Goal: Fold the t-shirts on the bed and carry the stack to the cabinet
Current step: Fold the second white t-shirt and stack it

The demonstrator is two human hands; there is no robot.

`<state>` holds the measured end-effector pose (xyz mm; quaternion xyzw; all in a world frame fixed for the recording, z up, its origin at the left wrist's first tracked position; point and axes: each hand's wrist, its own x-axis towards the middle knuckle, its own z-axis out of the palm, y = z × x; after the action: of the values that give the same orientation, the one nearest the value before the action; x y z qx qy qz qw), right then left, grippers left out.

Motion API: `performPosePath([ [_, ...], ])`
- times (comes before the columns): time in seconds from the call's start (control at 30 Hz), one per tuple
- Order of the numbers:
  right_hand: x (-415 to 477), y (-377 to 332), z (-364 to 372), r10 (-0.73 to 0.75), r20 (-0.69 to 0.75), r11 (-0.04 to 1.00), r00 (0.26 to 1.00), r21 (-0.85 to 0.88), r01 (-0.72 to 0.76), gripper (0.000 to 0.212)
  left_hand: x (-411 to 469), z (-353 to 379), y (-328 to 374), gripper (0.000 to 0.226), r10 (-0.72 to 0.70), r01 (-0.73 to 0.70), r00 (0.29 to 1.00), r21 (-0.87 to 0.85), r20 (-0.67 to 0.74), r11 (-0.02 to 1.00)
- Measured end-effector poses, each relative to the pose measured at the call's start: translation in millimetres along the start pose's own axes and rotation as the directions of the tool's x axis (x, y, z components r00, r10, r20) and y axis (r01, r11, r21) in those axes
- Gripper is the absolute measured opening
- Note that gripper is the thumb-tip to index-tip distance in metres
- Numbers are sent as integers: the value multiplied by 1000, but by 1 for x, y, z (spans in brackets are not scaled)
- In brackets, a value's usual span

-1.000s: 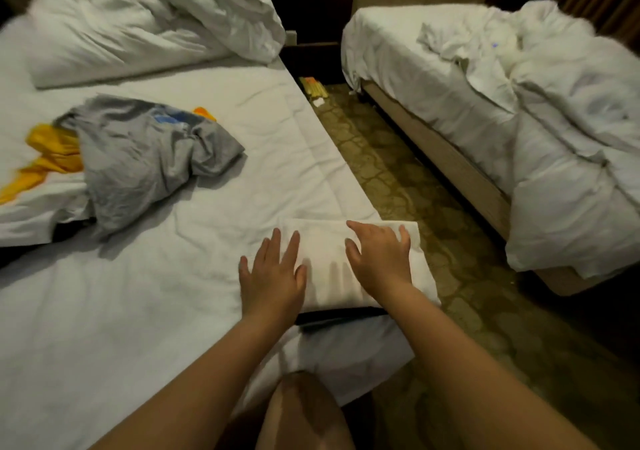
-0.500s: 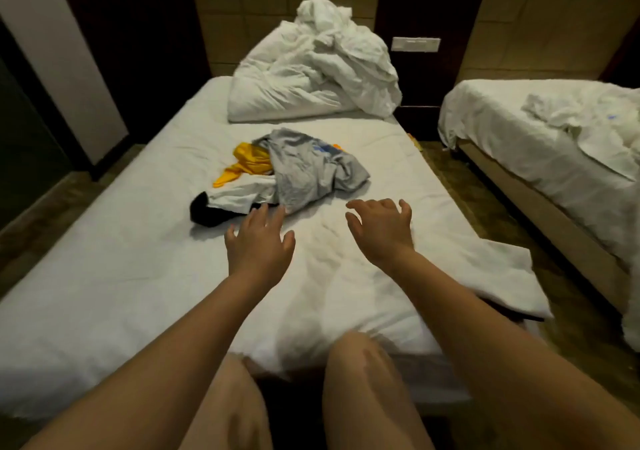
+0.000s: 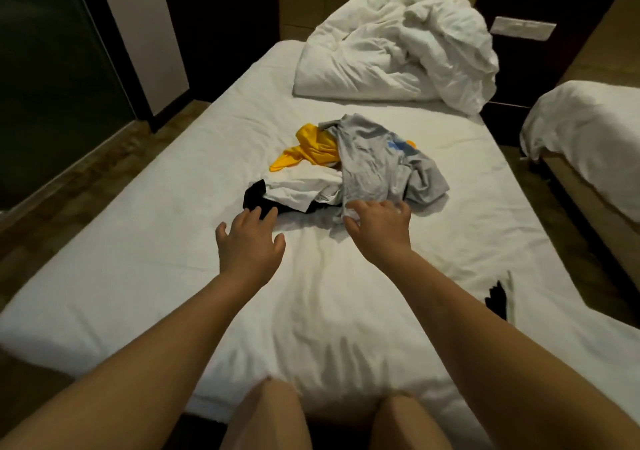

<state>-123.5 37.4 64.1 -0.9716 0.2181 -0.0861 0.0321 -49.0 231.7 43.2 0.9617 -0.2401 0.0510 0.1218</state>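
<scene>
Right hand (image 3: pixel 379 230) has reached the crumpled grey cloth t-shirt (image 3: pixel 374 169) and touches its near hem, grip unclear. Left hand (image 3: pixel 251 240) is spread, empty, just left of it. Next fold likely starting.

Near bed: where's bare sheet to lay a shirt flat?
Widest: left of the shirt pile to the bed edge. Also the near stretch between pile and knees. Narrow strip between pile and duvet. Crowded: centre pile, folded stack at the right edge.
</scene>
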Motion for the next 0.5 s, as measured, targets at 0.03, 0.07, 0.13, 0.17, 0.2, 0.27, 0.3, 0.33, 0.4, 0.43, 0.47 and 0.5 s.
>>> performPosePath([
  [0.03,15,0,11,-3,19,1000,1000,2,3,37,13,10,-4,51,-5,5,1000,12,13,1000],
  [0.07,29,1,22,-8,37,1000,999,6,7,37,25,20,-8,52,-6,5,1000,24,21,1000],
  [0.13,55,4,45,-22,61,1000,998,6,21,36,50,40,-13,51,4,-5,1000,33,27,999],
  [0.17,67,5,57,-27,73,1000,997,4,27,36,62,51,-15,50,12,-13,1000,29,25,1000],
  [0.2,78,7,69,-32,89,999,996,-1,32,36,73,62,-16,49,18,-19,1000,23,21,1000],
  [0.27,99,10,93,-43,121,999,992,-20,46,37,92,84,-17,47,32,-33,999,25,22,999],
  [0.3,109,11,105,-48,134,998,990,-28,53,37,100,94,-18,47,44,-45,999,30,27,999],
  [0.33,117,11,116,-49,145,998,988,-33,54,38,107,103,-18,47,54,-55,998,30,31,998],
  [0.4,131,10,135,-38,159,998,987,-33,44,40,114,120,-20,48,60,-60,998,13,37,998],
  [0.43,136,10,143,-26,166,999,986,-30,32,41,115,128,-21,49,56,-57,998,7,40,998],
  [0.47,140,9,149,-9,171,1000,985,-25,13,41,115,135,-22,50,53,-53,998,5,43,999],
  [0.5,144,9,154,11,172,1000,985,-21,-7,38,114,141,-24,51,51,-51,998,3,40,999],
])
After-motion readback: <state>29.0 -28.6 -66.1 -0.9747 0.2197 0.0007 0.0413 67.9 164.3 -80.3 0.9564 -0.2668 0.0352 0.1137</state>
